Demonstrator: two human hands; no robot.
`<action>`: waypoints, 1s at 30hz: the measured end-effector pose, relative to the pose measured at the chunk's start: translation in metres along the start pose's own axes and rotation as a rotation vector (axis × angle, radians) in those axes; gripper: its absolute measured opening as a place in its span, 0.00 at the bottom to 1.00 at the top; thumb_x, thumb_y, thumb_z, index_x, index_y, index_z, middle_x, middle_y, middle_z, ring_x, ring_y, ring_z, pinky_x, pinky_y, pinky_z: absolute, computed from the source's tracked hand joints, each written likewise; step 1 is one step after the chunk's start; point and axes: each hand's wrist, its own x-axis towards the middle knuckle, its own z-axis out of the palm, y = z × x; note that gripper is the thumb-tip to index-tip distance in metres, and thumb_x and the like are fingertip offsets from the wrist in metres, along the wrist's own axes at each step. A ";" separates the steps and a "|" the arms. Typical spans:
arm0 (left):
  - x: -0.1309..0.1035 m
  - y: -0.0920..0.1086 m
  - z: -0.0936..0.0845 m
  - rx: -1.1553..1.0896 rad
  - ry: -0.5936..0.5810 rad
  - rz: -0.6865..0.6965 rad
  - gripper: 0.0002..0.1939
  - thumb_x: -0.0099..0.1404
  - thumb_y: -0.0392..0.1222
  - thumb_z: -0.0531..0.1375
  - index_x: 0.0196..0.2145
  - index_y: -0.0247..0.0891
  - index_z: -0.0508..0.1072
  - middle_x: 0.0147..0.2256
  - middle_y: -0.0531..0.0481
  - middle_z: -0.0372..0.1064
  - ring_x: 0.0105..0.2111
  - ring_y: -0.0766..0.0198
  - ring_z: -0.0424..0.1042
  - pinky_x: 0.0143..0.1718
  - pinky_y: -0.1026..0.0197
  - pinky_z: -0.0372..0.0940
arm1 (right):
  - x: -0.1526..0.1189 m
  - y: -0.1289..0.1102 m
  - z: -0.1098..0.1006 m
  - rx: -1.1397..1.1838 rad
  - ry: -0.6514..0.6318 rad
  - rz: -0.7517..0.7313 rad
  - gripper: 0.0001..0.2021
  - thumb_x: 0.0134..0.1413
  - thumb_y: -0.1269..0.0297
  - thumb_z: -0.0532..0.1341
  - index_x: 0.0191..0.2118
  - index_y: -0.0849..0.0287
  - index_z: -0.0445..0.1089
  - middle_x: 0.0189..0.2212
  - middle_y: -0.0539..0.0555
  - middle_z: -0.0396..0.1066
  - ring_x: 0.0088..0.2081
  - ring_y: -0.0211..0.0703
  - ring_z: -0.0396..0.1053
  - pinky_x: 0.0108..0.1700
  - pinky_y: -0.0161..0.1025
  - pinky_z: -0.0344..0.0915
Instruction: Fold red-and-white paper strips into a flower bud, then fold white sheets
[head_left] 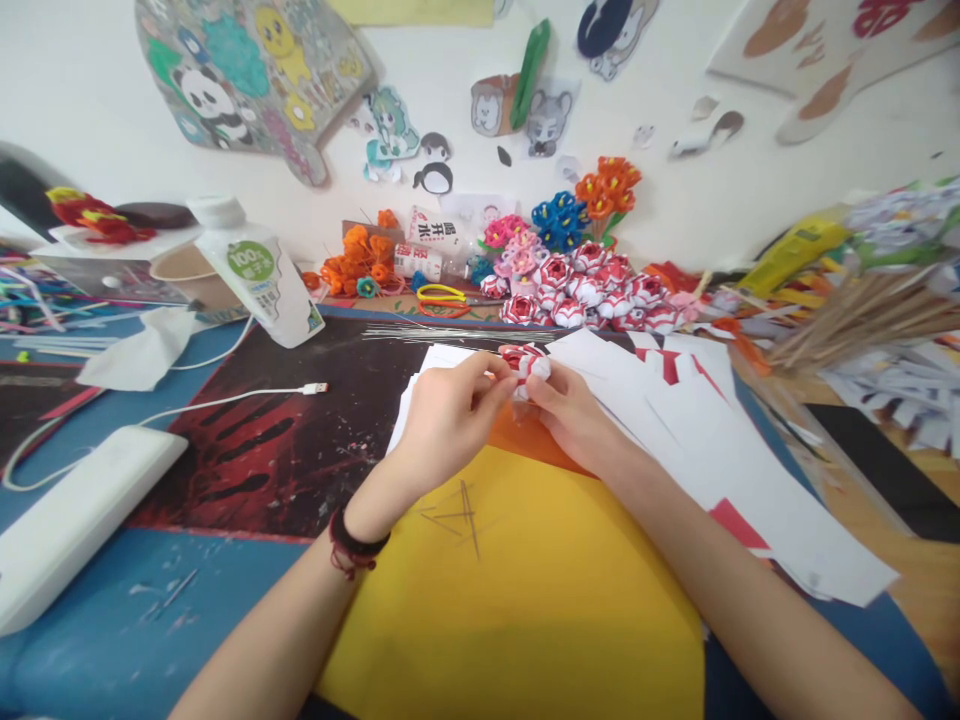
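At the centre of the view, a red-and-white paper flower [534, 364] sits between both hands, above an orange sheet [517, 432]. The left hand [474, 392] pinches it from 9 o'clock, thumb and fingers drawn together at its edge, while the right hand [561, 400] grips it from 4 o'clock, its thumb pressed on the pale petals (some fingertips are hidden behind). A yellow sheet [540, 590] lies at 6 o'clock under the forearms, on the blue surface [255, 590], and white sheets [735, 490] overlap at 4 o'clock. Thin wires [442, 333] and yellow-handled scissors [461, 298] rest towards 10 o'clock; similar red-and-white flowers [581, 295] crowd together at 1 o'clock.
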 end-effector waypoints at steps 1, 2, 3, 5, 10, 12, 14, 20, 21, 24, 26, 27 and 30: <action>0.000 0.000 -0.001 -0.047 0.002 -0.016 0.06 0.69 0.42 0.59 0.35 0.38 0.73 0.17 0.60 0.61 0.18 0.72 0.56 0.23 0.66 0.50 | 0.000 0.000 0.000 0.005 -0.003 0.000 0.28 0.49 0.46 0.72 0.53 0.54 0.73 0.36 0.51 0.72 0.28 0.36 0.65 0.32 0.36 0.66; 0.001 0.001 -0.002 -0.094 0.003 -0.035 0.07 0.68 0.43 0.60 0.35 0.38 0.74 0.17 0.60 0.61 0.18 0.72 0.56 0.23 0.66 0.51 | 0.000 0.000 -0.001 0.010 -0.008 -0.003 0.27 0.49 0.46 0.71 0.53 0.54 0.73 0.35 0.51 0.72 0.28 0.36 0.65 0.32 0.36 0.66; 0.002 0.001 -0.003 -0.135 0.008 -0.054 0.08 0.68 0.44 0.61 0.34 0.38 0.74 0.17 0.59 0.61 0.18 0.72 0.57 0.23 0.66 0.52 | 0.000 0.000 -0.001 0.017 -0.013 -0.008 0.27 0.50 0.46 0.71 0.53 0.53 0.73 0.35 0.51 0.72 0.28 0.36 0.66 0.32 0.36 0.66; 0.003 0.001 -0.006 -0.183 0.032 -0.080 0.09 0.68 0.45 0.61 0.34 0.37 0.75 0.16 0.59 0.62 0.17 0.72 0.58 0.23 0.66 0.55 | 0.000 0.000 -0.002 0.037 -0.022 -0.018 0.25 0.53 0.46 0.69 0.53 0.52 0.73 0.37 0.51 0.73 0.29 0.36 0.67 0.32 0.36 0.66; 0.003 0.005 -0.010 -0.199 0.062 -0.069 0.08 0.67 0.45 0.63 0.35 0.38 0.75 0.16 0.59 0.63 0.16 0.72 0.61 0.23 0.67 0.57 | -0.002 -0.002 -0.001 0.060 -0.027 -0.004 0.24 0.56 0.45 0.66 0.54 0.50 0.71 0.38 0.51 0.73 0.28 0.36 0.67 0.31 0.36 0.66; 0.003 0.006 -0.009 -0.209 0.037 -0.076 0.07 0.66 0.44 0.64 0.35 0.37 0.75 0.15 0.60 0.63 0.16 0.72 0.60 0.22 0.67 0.56 | -0.002 -0.003 0.000 0.051 -0.038 0.000 0.23 0.56 0.44 0.66 0.52 0.51 0.72 0.35 0.50 0.72 0.28 0.37 0.67 0.31 0.37 0.66; 0.003 0.006 -0.008 -0.215 0.015 -0.083 0.06 0.65 0.43 0.65 0.35 0.37 0.75 0.16 0.60 0.63 0.16 0.73 0.60 0.21 0.67 0.56 | -0.002 -0.002 0.001 0.045 -0.046 0.000 0.22 0.57 0.44 0.66 0.52 0.51 0.73 0.35 0.50 0.71 0.29 0.37 0.67 0.32 0.37 0.66; 0.002 0.005 -0.006 -0.198 0.018 -0.068 0.06 0.64 0.42 0.65 0.34 0.37 0.75 0.16 0.60 0.64 0.16 0.73 0.61 0.21 0.68 0.57 | -0.002 0.000 -0.001 0.029 -0.074 -0.005 0.23 0.58 0.45 0.65 0.54 0.51 0.73 0.36 0.52 0.72 0.29 0.38 0.67 0.33 0.38 0.66; 0.002 0.005 -0.006 -0.196 0.021 -0.066 0.06 0.64 0.42 0.65 0.34 0.37 0.75 0.16 0.60 0.64 0.16 0.73 0.61 0.21 0.68 0.57 | -0.002 0.000 -0.001 0.026 -0.085 -0.003 0.23 0.58 0.45 0.65 0.54 0.52 0.73 0.37 0.52 0.72 0.29 0.38 0.67 0.33 0.38 0.67; 0.002 0.006 -0.008 -0.238 0.027 -0.074 0.07 0.64 0.43 0.66 0.34 0.37 0.75 0.16 0.59 0.64 0.16 0.73 0.61 0.20 0.69 0.56 | -0.003 0.000 -0.002 0.019 -0.107 -0.006 0.22 0.60 0.45 0.63 0.54 0.53 0.73 0.36 0.52 0.72 0.29 0.37 0.67 0.33 0.37 0.67; 0.003 0.006 -0.008 -0.279 0.033 -0.089 0.08 0.64 0.44 0.66 0.34 0.36 0.75 0.16 0.58 0.65 0.16 0.73 0.61 0.20 0.69 0.55 | -0.003 -0.001 -0.002 0.004 -0.116 -0.012 0.23 0.61 0.44 0.61 0.54 0.53 0.73 0.34 0.51 0.71 0.29 0.38 0.67 0.33 0.37 0.66; 0.003 0.006 -0.008 -0.290 0.035 -0.098 0.09 0.64 0.45 0.66 0.34 0.36 0.75 0.16 0.58 0.66 0.16 0.73 0.61 0.19 0.69 0.55 | -0.003 -0.001 -0.001 -0.004 -0.119 -0.013 0.23 0.62 0.44 0.61 0.54 0.53 0.73 0.33 0.51 0.71 0.29 0.38 0.67 0.32 0.37 0.66; 0.004 0.006 -0.008 -0.269 0.032 -0.124 0.09 0.64 0.44 0.66 0.34 0.36 0.75 0.17 0.57 0.67 0.16 0.72 0.61 0.20 0.69 0.55 | -0.004 -0.002 -0.001 -0.024 -0.119 -0.010 0.23 0.61 0.44 0.61 0.55 0.52 0.72 0.32 0.50 0.70 0.28 0.38 0.67 0.32 0.36 0.66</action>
